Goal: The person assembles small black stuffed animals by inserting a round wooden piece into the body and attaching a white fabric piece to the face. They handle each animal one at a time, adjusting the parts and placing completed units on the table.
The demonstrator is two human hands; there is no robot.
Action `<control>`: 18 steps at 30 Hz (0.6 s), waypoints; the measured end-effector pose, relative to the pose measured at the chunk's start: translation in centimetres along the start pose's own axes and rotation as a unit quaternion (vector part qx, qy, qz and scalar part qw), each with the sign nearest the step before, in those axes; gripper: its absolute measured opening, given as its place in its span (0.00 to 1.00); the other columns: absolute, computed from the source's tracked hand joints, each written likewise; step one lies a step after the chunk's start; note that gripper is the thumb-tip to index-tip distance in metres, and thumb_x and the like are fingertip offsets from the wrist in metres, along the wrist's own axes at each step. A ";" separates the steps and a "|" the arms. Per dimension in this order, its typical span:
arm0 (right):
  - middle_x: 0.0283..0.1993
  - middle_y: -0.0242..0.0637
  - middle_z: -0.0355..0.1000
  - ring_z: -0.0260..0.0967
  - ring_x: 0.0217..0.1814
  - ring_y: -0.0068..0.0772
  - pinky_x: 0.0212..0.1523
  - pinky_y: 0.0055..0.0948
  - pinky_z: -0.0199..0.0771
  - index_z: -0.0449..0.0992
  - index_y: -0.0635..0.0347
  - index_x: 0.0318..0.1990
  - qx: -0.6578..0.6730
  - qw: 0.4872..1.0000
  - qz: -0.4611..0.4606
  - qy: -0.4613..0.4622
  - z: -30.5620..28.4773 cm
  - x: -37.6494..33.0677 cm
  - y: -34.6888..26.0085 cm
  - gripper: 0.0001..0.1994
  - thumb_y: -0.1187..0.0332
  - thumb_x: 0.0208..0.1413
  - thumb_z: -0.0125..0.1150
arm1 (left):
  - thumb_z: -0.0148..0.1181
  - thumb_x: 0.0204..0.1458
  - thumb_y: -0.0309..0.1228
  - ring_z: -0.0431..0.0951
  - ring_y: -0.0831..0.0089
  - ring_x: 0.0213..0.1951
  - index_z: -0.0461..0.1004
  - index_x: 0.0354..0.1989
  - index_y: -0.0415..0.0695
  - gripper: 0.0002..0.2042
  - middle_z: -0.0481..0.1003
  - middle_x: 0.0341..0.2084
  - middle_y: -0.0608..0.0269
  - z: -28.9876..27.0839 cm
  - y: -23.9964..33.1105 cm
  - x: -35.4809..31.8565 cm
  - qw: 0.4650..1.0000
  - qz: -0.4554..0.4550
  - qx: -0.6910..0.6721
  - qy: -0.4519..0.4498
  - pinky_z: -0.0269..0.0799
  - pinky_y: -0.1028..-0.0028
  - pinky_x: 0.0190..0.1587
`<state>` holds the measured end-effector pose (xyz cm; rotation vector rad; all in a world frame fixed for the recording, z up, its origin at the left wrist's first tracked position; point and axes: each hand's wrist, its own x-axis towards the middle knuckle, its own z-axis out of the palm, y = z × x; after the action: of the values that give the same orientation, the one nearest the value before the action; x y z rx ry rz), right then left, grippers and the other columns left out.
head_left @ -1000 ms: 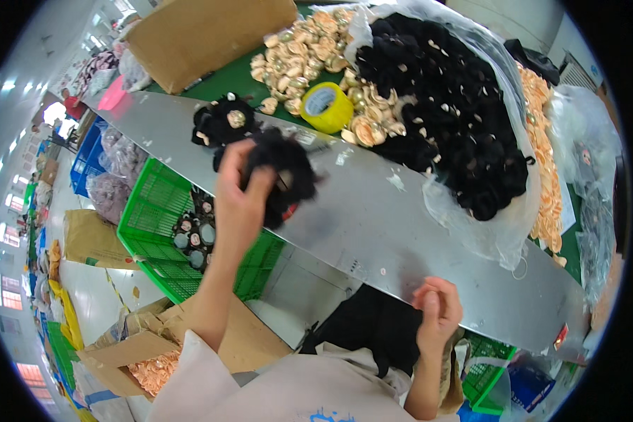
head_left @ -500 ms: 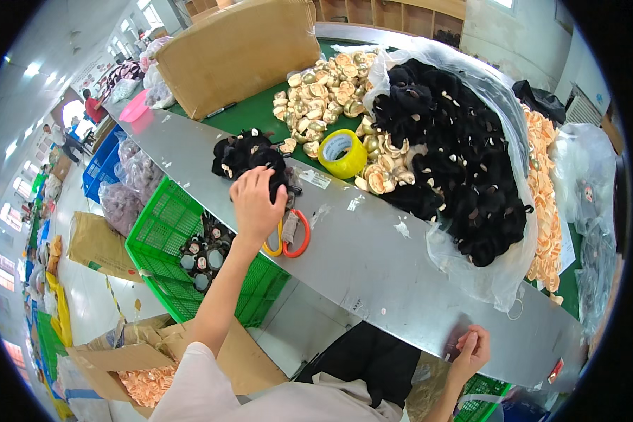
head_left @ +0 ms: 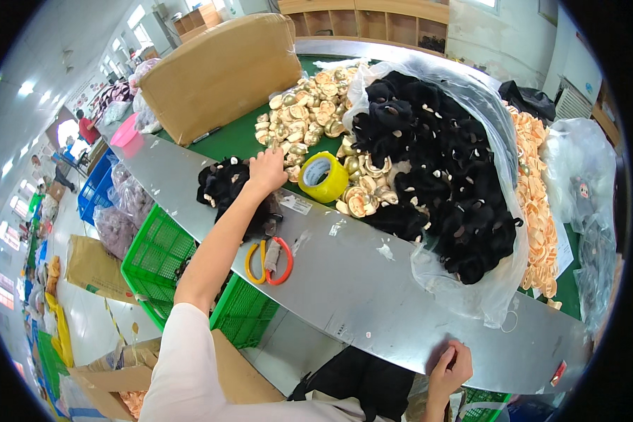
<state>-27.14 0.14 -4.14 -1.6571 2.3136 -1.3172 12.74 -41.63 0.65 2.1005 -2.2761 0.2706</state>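
My left hand [head_left: 268, 171] reaches far across the metal table edge [head_left: 373, 281] and rests, fingers curled, at the right side of a small heap of black furry pieces [head_left: 225, 184]. Whether it grips anything I cannot tell. Just right of it sits a yellow tape roll [head_left: 322, 177]. Orange-and-red scissors [head_left: 269, 261] lie on the metal beside my forearm. My right hand [head_left: 449, 366] is low at the table's near edge, fingers curled against the metal, holding nothing visible.
A big clear bag of black furry pieces [head_left: 436, 162] fills the middle right. Tan shell-shaped pieces [head_left: 302, 112] lie behind the tape, orange ones [head_left: 534, 204] at the right. A cardboard box [head_left: 221, 70] stands at the back, green crates [head_left: 162, 260] below the table.
My left hand set the black furry piece on the small heap and stretched farther out. The scissors came into sight. My right hand dropped to the table's near edge.
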 end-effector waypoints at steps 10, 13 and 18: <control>0.29 0.43 0.71 0.69 0.28 0.41 0.30 0.33 0.67 0.76 0.68 0.37 -0.006 1.000 0.012 -0.004 0.0 0.0 -0.5 0.06 0.76 0.59 0.52 | 0.57 0.45 0.22 0.77 0.43 0.45 0.75 0.48 0.44 0.18 0.78 0.38 0.42 3.5 -1.7 1.3 0.985 0.054 -0.161 0.025 0.74 0.53 0.47; 0.30 0.44 0.71 0.69 0.29 0.42 0.31 0.33 0.67 0.76 0.68 0.37 -0.007 1.000 -0.003 -0.002 -0.1 0.2 -0.6 0.06 0.76 0.59 0.52 | 0.58 0.44 0.20 0.80 0.46 0.38 0.75 0.46 0.44 0.18 0.79 0.35 0.42 2.7 -1.0 0.5 0.970 0.072 -0.224 0.067 0.76 0.57 0.44; 0.30 0.43 0.71 0.70 0.29 0.41 0.32 0.33 0.68 0.76 0.67 0.36 -0.010 1.000 -0.008 0.013 0.1 0.1 -0.5 0.05 0.76 0.59 0.53 | 0.60 0.45 0.22 0.82 0.59 0.30 0.76 0.47 0.43 0.17 0.79 0.30 0.49 -1.7 2.4 -1.6 0.893 0.072 -0.442 0.055 0.78 0.65 0.38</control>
<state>-26.74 -0.04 -3.78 -1.6768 2.3396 -1.3305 10.30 -39.65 1.86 1.3967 -1.9192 -0.5381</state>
